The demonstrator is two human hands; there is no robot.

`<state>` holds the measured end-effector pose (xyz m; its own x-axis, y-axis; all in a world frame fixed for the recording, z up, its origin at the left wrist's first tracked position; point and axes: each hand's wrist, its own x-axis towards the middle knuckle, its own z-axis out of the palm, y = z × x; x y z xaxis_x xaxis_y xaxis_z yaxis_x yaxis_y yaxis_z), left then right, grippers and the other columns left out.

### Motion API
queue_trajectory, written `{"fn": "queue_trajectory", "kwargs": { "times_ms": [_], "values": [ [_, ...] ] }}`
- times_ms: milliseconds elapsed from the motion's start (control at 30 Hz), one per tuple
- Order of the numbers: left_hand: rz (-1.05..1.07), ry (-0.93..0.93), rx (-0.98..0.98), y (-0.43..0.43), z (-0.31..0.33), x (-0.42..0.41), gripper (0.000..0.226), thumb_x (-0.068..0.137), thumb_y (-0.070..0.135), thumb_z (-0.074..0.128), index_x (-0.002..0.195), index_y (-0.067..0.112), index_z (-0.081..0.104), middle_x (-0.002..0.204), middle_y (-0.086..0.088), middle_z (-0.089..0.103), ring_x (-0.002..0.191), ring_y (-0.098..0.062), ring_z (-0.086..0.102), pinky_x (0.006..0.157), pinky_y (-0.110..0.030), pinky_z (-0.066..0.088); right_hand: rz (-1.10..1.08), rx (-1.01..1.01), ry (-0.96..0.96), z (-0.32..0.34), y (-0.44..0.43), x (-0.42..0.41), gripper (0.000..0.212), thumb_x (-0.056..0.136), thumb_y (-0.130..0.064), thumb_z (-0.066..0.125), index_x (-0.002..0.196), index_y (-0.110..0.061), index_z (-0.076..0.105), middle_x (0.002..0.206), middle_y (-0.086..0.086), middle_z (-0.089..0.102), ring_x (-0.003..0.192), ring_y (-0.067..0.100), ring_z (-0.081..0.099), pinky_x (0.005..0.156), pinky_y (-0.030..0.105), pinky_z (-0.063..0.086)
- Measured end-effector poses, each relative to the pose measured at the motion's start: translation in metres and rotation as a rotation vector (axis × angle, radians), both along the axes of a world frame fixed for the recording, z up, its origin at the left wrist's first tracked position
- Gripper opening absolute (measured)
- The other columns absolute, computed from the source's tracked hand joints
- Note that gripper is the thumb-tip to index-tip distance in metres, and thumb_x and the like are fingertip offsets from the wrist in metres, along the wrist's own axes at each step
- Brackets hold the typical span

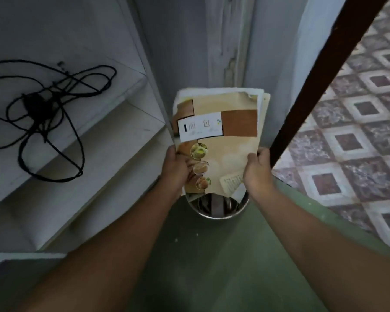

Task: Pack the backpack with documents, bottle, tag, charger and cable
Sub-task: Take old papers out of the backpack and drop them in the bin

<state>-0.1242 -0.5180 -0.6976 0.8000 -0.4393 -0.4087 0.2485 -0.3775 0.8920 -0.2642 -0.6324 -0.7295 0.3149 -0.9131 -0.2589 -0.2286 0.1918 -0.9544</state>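
A stack of documents with a tan printed cover and worn corners is held up in the middle of the view. My left hand grips its lower left edge and my right hand grips its lower right edge. A tangled black cable with a black charger block lies on the white shelf at the left. Below the papers a round metal object shows partly; I cannot tell what it is. No backpack, bottle or tag is visible.
White shelf unit with stepped boards fills the left. A dark brown wooden post slants down at the right. Green surface lies under my arms. Patterned tiled floor spreads at the right; a grey wall stands behind.
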Motion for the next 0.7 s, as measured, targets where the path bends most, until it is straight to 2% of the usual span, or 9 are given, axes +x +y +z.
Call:
{"fn": "queue_trajectory", "kwargs": {
  "times_ms": [67, 133, 200, 267, 367, 433, 500, 567, 700],
  "values": [
    [-0.007, -0.022, -0.016, -0.012, -0.031, 0.015, 0.029, 0.1, 0.011, 0.036, 0.116, 0.022, 0.058, 0.101, -0.004, 0.071, 0.085, -0.019, 0.071, 0.051, -0.022, 0.056, -0.015, -0.027, -0.026, -0.026, -0.01, 0.014, 0.014, 0.103, -0.014, 0.034, 0.099, -0.024, 0.044, 0.094, 0.001, 0.056, 0.084, 0.018, 0.056, 0.066, 0.031, 0.044],
    [-0.023, -0.035, -0.03, -0.022, -0.061, 0.024, 0.028, 0.103, 0.016, 0.036, 0.12, 0.024, 0.057, 0.106, -0.003, 0.07, 0.092, -0.021, 0.071, 0.065, -0.03, 0.061, -0.01, -0.053, -0.038, -0.051, -0.019, 0.021, 0.022, 0.103, -0.013, 0.034, 0.091, -0.031, 0.042, 0.091, -0.002, 0.055, 0.08, 0.013, 0.055, 0.061, 0.028, 0.043],
    [-0.044, -0.03, -0.031, -0.026, -0.087, 0.027, 0.024, 0.103, 0.019, 0.037, 0.114, 0.027, 0.057, 0.11, -0.004, 0.071, 0.096, -0.023, 0.072, 0.08, -0.041, 0.063, 0.013, -0.071, -0.028, -0.073, -0.021, 0.021, 0.024, 0.102, -0.013, 0.034, 0.089, -0.032, 0.04, 0.092, -0.003, 0.054, 0.079, 0.009, 0.054, 0.057, 0.021, 0.044],
    [-0.073, -0.039, 0.011, -0.025, -0.108, 0.025, 0.02, 0.102, 0.021, 0.042, 0.105, 0.031, 0.059, 0.107, -0.001, 0.073, 0.094, -0.021, 0.073, 0.082, -0.045, 0.063, 0.032, -0.064, 0.014, -0.092, -0.022, 0.011, 0.02, 0.103, -0.012, 0.034, 0.094, -0.029, 0.041, 0.094, -0.004, 0.053, 0.081, 0.006, 0.054, 0.056, 0.016, 0.045],
    [-0.156, -0.013, 0.071, -0.017, -0.127, 0.021, 0.018, 0.101, 0.022, 0.053, 0.112, 0.029, 0.066, 0.106, 0.0, 0.077, 0.094, -0.021, 0.076, 0.083, -0.049, 0.063, 0.115, -0.048, 0.112, -0.106, -0.019, -0.007, 0.012, 0.103, -0.009, 0.036, 0.108, -0.019, 0.04, 0.098, -0.006, 0.051, 0.087, 0.002, 0.052, 0.062, 0.015, 0.04],
    [-0.207, -0.019, 0.112, -0.013, -0.133, 0.023, 0.017, 0.101, 0.023, 0.057, 0.112, 0.026, 0.069, 0.103, 0.001, 0.078, 0.09, -0.018, 0.077, 0.079, -0.045, 0.064, 0.153, -0.084, 0.199, -0.109, -0.019, -0.013, 0.013, 0.102, -0.006, 0.039, 0.109, -0.017, 0.039, 0.101, -0.003, 0.052, 0.087, 0.0, 0.051, 0.064, 0.012, 0.041],
    [-0.242, -0.083, 0.144, -0.01, -0.135, 0.026, 0.016, 0.099, 0.018, 0.059, 0.105, 0.027, 0.072, 0.093, 0.006, 0.078, 0.077, -0.008, 0.076, 0.064, -0.03, 0.062, 0.174, -0.146, 0.274, -0.11, -0.022, -0.014, 0.014, 0.099, -0.005, 0.043, 0.108, -0.016, 0.041, 0.107, 0.004, 0.056, 0.092, 0.014, 0.057, 0.075, 0.024, 0.048],
    [-0.262, -0.154, 0.177, -0.008, -0.135, 0.03, 0.016, 0.098, 0.014, 0.062, 0.103, 0.024, 0.073, 0.081, 0.012, 0.073, 0.063, 0.0, 0.071, 0.049, -0.017, 0.052, 0.182, -0.147, 0.304, -0.11, -0.023, -0.017, 0.016, 0.098, -0.004, 0.045, 0.11, -0.014, 0.043, 0.111, 0.008, 0.059, 0.099, 0.024, 0.059, 0.084, 0.036, 0.051],
    [-0.312, -0.222, 0.278, -0.005, -0.135, 0.031, 0.012, 0.095, 0.013, 0.066, 0.096, 0.021, 0.074, 0.072, 0.015, 0.067, 0.063, 0.0, 0.066, 0.049, -0.016, 0.044, 0.251, -0.143, 0.401, -0.112, -0.023, -0.025, 0.027, 0.097, -0.005, 0.051, 0.123, -0.007, 0.054, 0.105, 0.002, 0.059, 0.095, 0.019, 0.055, 0.082, 0.026, 0.042]
  ]
}}
